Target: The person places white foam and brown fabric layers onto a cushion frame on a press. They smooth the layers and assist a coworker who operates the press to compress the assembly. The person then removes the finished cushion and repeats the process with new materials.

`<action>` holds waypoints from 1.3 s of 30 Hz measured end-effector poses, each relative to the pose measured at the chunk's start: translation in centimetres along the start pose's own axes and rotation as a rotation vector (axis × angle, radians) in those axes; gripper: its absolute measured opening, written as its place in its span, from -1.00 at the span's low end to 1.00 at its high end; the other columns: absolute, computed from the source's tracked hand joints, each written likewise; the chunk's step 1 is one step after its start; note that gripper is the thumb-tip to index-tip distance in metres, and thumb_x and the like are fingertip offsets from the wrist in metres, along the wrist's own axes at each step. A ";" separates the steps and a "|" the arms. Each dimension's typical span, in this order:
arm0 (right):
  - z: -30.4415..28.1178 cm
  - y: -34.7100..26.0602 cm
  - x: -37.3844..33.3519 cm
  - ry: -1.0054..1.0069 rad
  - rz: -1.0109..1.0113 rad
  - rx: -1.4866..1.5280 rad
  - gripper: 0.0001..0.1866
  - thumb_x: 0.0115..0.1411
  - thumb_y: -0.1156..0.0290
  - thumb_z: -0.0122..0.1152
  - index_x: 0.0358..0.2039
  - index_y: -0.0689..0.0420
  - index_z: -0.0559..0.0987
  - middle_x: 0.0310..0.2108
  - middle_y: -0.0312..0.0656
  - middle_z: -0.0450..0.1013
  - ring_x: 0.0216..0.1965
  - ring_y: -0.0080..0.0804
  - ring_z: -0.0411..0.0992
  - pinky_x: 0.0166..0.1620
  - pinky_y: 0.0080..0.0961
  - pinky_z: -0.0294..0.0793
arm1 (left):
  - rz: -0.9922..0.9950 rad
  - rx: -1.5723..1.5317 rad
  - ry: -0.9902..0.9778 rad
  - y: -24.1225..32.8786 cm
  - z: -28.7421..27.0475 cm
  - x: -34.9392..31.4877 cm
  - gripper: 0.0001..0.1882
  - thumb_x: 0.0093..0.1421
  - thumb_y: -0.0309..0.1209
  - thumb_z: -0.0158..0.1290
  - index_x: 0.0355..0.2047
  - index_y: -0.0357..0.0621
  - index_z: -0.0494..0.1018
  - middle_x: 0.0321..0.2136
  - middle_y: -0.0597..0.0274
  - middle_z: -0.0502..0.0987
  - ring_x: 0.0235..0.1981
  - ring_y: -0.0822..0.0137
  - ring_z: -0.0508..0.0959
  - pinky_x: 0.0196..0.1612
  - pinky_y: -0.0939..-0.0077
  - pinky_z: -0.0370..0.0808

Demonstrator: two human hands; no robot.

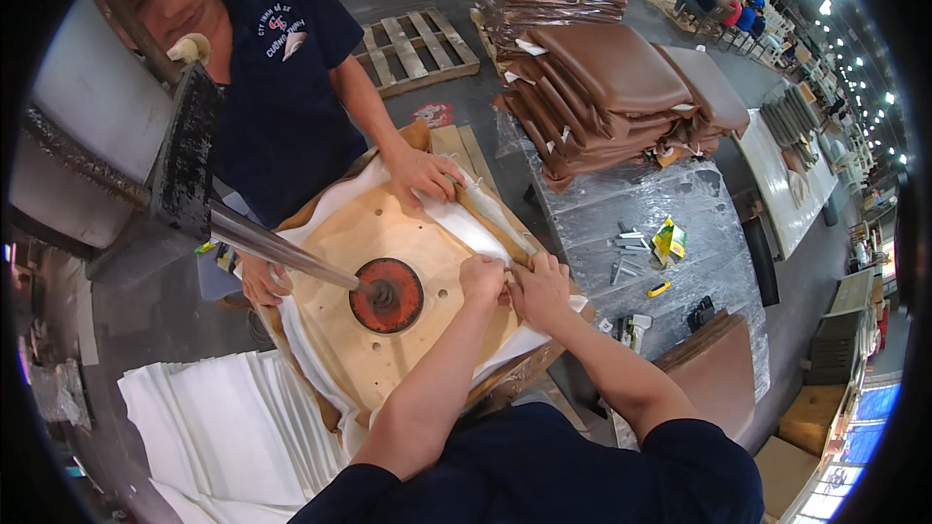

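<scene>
A seat panel lies face down, its pale plywood board (316, 252) framed by white padding (464, 223) and a brown cover (497, 220) with a tan underside. At the panel's right edge, my left hand (483, 280) and my right hand (541, 288) are closed side by side on the cover's edge. Fingers of both are curled, partly hiding the pinched material. Against the middle of the board rests a red round disc (400, 311) at the end of a metal rod (282, 245). Across from me, a co-worker's hand (422, 175) presses the far edge; their other hand (262, 279) holds the left side.
White padding sheets (223, 427) are stacked at lower left. On the right, a plastic-covered table (582, 223) carries brown padded covers (612, 78), metal strips (629, 243), a yellow packet (669, 240) and brown panels (714, 369). A wooden pallet (413, 49) lies behind the co-worker.
</scene>
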State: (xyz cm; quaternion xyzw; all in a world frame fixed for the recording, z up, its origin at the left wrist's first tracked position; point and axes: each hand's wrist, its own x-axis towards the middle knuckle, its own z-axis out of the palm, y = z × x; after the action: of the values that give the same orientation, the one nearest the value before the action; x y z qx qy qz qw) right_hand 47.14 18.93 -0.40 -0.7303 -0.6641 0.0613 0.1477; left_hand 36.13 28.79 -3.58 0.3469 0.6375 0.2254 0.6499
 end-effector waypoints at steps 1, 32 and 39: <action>0.0 0.2 -0.2 -0.003 0.012 0.016 -0.61 0.29 0.16 0.39 0.07 0.00 0.79 -0.02 -0.12 0.43 0.10 -0.07 0.38 0.13 -0.02 0.32 | 0.015 -0.005 -0.009 0.1 0.1 -0.1 -0.90 0.34 -0.50 0.17 -0.34 -0.27 0.56 -0.58 0.18 0.56 -0.69 0.31 0.52 -0.64 0.24 0.54; 1.4 0.8 -1.1 0.274 -0.051 0.130 -0.65 0.17 0.24 0.51 -0.05 0.08 0.82 -0.13 -0.18 0.45 0.00 -0.12 0.42 0.04 -0.09 0.31 | 1.045 1.046 0.034 -9.9 -12.0 -10.6 -0.45 0.40 -0.27 0.15 0.39 0.01 0.53 0.50 -0.08 0.36 0.56 -0.33 0.24 0.60 -0.33 0.08; 1.4 1.1 -1.0 0.300 -0.050 0.137 -0.69 0.18 0.22 0.50 -0.11 0.06 0.82 -0.13 -0.20 0.47 -0.01 -0.11 0.44 0.05 -0.06 0.34 | 1.047 1.090 0.030 -9.6 -11.6 -10.5 -0.40 0.42 -0.25 0.10 0.47 0.04 0.45 0.54 -0.08 0.31 0.58 -0.32 0.21 0.61 -0.35 0.05</action>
State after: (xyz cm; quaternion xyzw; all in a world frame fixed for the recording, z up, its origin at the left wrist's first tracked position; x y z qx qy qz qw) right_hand 47.67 18.09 -2.11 -0.7028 -0.6468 -0.0069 0.2962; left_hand 22.39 16.61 -3.02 0.8737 0.4194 0.1621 0.1855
